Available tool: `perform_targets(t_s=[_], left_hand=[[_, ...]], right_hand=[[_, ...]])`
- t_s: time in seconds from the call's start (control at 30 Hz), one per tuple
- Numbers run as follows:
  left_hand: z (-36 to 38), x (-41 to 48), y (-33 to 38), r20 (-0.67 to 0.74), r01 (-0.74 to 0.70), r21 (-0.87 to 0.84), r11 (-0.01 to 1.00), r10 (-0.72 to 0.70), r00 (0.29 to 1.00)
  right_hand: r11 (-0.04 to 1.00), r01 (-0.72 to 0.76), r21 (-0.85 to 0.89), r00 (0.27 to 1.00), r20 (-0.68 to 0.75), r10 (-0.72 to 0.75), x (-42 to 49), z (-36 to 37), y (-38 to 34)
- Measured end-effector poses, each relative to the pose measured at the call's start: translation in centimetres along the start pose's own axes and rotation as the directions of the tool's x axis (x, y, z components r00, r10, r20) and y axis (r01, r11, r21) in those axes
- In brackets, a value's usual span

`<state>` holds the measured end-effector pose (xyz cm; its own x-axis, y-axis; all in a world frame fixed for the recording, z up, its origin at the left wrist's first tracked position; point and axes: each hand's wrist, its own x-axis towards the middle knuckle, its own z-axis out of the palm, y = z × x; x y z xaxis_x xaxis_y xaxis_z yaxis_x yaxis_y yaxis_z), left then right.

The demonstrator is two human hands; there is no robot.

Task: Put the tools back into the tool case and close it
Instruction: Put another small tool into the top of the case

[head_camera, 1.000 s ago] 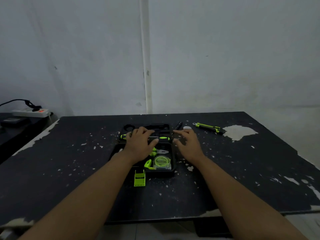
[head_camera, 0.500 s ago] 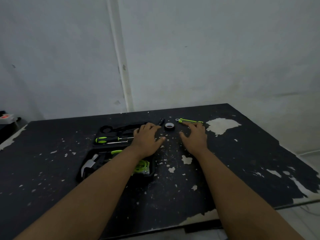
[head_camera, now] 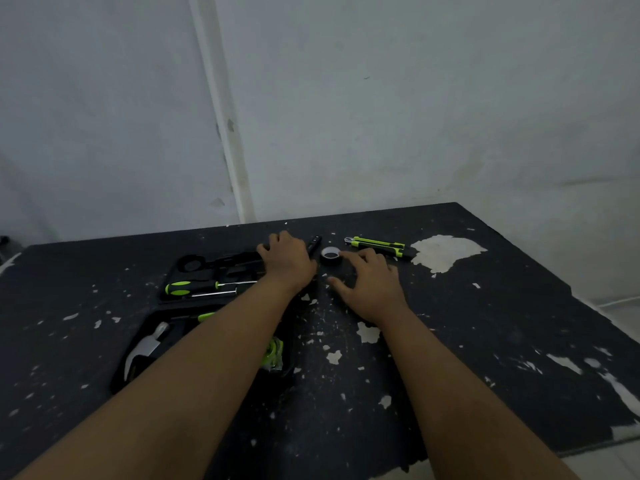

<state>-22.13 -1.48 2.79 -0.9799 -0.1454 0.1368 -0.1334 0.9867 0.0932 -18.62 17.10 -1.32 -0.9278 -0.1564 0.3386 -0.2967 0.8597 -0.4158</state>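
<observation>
Both hands reach toward the worktop's [head_camera: 485, 341] far edge, beside the open tool case [head_camera: 221, 266].

The case lies open left of the worktop's middle, with 2 screwdrivers [head_camera: 201, 287] in its far half and a hammer [head_camera: 143, 348] and green tape measure [head_camera: 273, 353] in its near half. The left hand [head_camera: 289, 261] rests on the far half's right end, against a slim black tool [head_camera: 314, 242]; whether its grip pinches anything cannot be told. The right hand [head_camera: 369, 284] has its grip spread flat, with 1 fingertip at the tape roll [head_camera: 330, 253]. A utility knife [head_camera: 379, 244] lies just beyond, near the far edge.
</observation>
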Motion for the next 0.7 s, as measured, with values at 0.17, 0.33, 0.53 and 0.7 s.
perform_targets(t_s=[0.17, 0.33, 0.53, 0.7], left_hand=[[0.0, 1.2, 0.4, 0.010, 0.094, -0.017, 0.995, -0.094, 0.996], [0.1, 2.1, -0.1, -0.031, 0.113, -0.132, 0.985, -0.118, 0.993], [-0.4, 1.7, -0.8, -0.224, -0.038, -0.275, 0.961, -0.026, 0.974], [-1.9, 0.3, -2.5, -0.325, -0.183, -0.442, 0.878, 0.034, 0.945]], right_hand=[[1.000, -0.004, -0.013, 1.000, 0.001, 0.004, 0.2, 0.2, 0.1], [1.000, -0.012, -0.007, 1.000, 0.007, 0.012, 0.2, 0.1, 0.1], [1.000, -0.025, 0.007, 0.999, 0.020, 0.025, 0.3, 0.0, 0.0], [0.999, -0.016, 0.029, 0.999, 0.031, 0.016, 0.0, -0.4, -0.2]])
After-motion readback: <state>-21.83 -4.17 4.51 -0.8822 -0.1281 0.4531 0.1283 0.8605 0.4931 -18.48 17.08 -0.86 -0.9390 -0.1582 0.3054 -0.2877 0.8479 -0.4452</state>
